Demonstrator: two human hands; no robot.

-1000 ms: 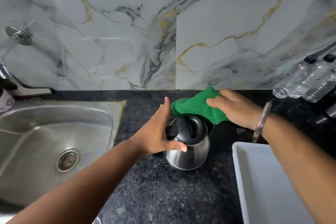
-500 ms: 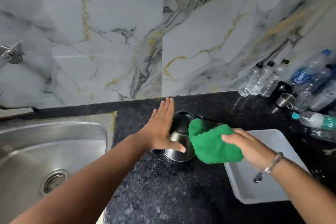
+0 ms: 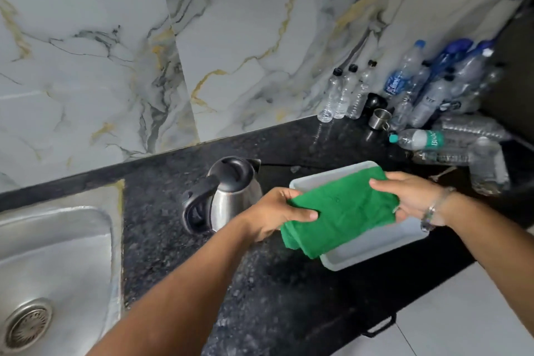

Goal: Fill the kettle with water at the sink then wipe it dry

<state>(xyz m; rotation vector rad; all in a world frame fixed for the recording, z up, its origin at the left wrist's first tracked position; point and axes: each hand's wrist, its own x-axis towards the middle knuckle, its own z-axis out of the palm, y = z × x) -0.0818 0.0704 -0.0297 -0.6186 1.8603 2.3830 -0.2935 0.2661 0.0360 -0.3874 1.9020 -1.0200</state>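
The steel kettle (image 3: pixel 231 196) with a black lid and handle stands upright on the black counter, right of the sink (image 3: pixel 57 240), with neither hand on it. A green cloth (image 3: pixel 341 211) is stretched between both hands over a white tray (image 3: pixel 375 243). My left hand (image 3: pixel 274 211) grips the cloth's left edge, just right of the kettle. My right hand (image 3: pixel 413 196) grips its right edge.
Several plastic water bottles (image 3: pixel 419 89) stand and lie at the back right against the marble wall, with a small steel cup (image 3: pixel 380 120) among them. The black granite counter (image 3: pixel 289 298) ends at the front right, where white floor tiles show.
My left hand has left the kettle's side and taken hold of the cloth. The cloth has moved off the kettle to the right, over the tray. The view has swung right.
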